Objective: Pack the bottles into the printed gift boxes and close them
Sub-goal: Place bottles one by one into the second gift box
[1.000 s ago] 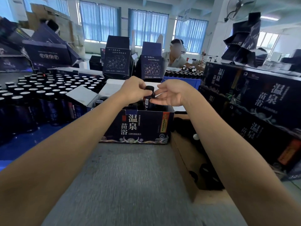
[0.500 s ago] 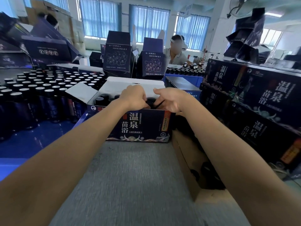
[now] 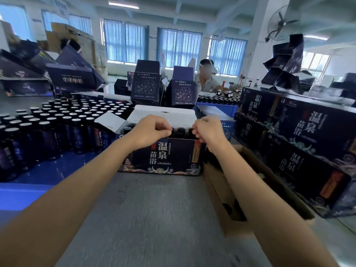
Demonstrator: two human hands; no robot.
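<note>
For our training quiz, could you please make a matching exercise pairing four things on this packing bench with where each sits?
1. open dark-blue printed cardboard gift box
2. loose dark glass bottles with shiny caps
3. brown cardboard carton
4. stacked closed dark printed boxes

A. standing on the blue surface, left
B. far right
C. centre of the grey table
D. just right of the open box

Pairs: 1-C; 2-A; 3-D; 4-B
</note>
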